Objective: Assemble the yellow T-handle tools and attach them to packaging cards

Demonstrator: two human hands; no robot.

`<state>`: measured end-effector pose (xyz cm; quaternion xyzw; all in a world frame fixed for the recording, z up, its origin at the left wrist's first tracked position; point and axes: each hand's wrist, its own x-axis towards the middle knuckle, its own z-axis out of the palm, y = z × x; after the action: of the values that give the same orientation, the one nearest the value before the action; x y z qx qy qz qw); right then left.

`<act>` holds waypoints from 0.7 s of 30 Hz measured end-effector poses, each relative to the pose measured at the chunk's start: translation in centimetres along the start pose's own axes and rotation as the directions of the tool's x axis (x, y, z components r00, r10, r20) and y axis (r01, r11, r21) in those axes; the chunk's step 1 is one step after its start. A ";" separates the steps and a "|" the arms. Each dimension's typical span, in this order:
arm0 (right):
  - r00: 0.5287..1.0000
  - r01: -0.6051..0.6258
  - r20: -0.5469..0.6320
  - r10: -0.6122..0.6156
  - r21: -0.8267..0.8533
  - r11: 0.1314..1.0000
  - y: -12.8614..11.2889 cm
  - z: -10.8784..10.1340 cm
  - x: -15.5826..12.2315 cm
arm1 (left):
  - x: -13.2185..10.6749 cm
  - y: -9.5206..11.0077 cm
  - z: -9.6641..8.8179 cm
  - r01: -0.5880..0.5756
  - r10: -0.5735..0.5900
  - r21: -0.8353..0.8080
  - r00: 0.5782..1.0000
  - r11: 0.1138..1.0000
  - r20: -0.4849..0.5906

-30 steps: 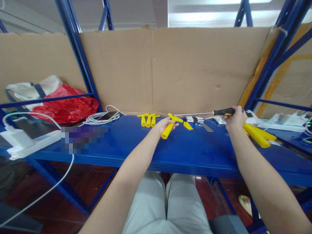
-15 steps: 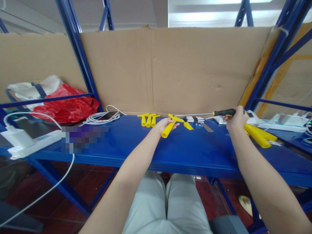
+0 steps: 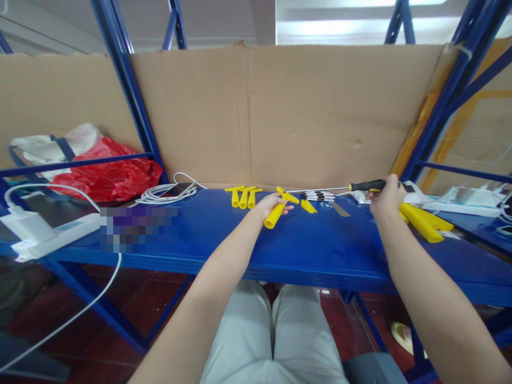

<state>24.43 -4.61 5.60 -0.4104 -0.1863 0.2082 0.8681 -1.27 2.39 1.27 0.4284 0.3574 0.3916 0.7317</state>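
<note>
My left hand (image 3: 269,203) is closed around a yellow T-shaped plastic handle (image 3: 276,213) just above the blue shelf (image 3: 312,245). My right hand (image 3: 384,198) grips the black and yellow handle of a long screwdriver (image 3: 366,185); its thin metal shaft runs left toward the yellow part. Three more yellow T-shaped parts (image 3: 243,195) lie in a row to the left of my left hand. A small yellow piece (image 3: 308,206), several small black and white pieces (image 3: 319,196) and a flat metal blade (image 3: 340,209) lie between my hands.
Two long yellow tubes (image 3: 424,224) lie right of my right hand. A coiled white cable (image 3: 166,193) and a red plastic bag (image 3: 108,173) sit at the left, a white power strip (image 3: 48,234) at the far left. Cardboard (image 3: 280,112) backs the shelf, blue rack posts (image 3: 124,80) flank it.
Almost nothing differs: my right hand and the screwdriver have shifted very slightly. My left hand still holds the yellow handle in the same place.
</note>
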 end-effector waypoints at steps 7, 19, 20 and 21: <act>0.999 0.022 -0.037 -0.024 -0.040 0.999 -0.2 0.0 0.0 | -0.5 0.0 0.5 -0.019 0.025 0.078 0.997 0.997 -0.070; 0.998 0.015 -0.055 -0.016 -0.016 1.000 -0.2 0.0 0.0 | -0.3 -0.2 0.3 -0.007 0.015 0.121 0.998 0.993 -0.066; 0.998 0.017 -0.055 -0.018 -0.015 1.000 -0.2 0.0 0.0 | -0.3 -0.2 0.3 -0.007 0.015 0.120 0.998 0.993 -0.064; 0.998 0.020 -0.055 -0.021 -0.013 1.000 -0.2 0.0 0.0 | -0.2 -0.2 0.3 -0.008 0.015 0.115 0.998 0.993 -0.061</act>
<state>24.52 -4.76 5.77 -0.4197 -0.1678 0.1868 0.8723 -1.07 2.03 1.22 0.4596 0.3994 0.3874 0.6922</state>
